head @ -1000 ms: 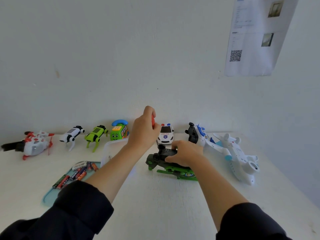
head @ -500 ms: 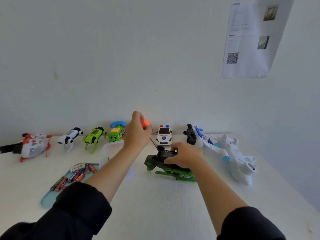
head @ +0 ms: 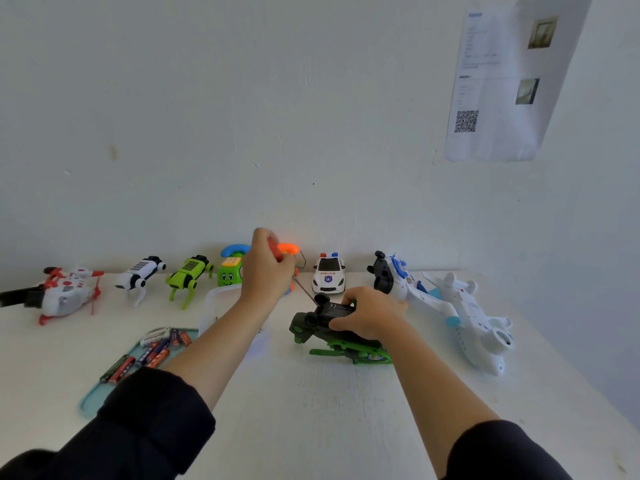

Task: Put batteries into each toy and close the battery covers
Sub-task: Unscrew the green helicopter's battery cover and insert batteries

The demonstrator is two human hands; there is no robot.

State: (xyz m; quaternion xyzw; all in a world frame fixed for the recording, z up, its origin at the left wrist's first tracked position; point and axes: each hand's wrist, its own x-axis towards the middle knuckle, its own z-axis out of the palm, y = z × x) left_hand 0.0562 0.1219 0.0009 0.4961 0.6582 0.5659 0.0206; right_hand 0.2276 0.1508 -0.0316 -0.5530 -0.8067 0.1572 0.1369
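Green-black helicopter toy [head: 332,332] lies belly-up at frame centre, right hand [head: 370,311] wrapped over its body and pinning it to the white table [head: 329,410] — judging by the grip, to keep the battery cover [head: 337,309] from shifting. Left hand [head: 265,268] fists a red-handled screwdriver [head: 277,251], shaft angled down-right onto the cover's left edge — looks like it's working the cover screw. Batteries [head: 152,351] sit on the teal tray [head: 88,398] lower left, within reach; remaining toys line the wall.
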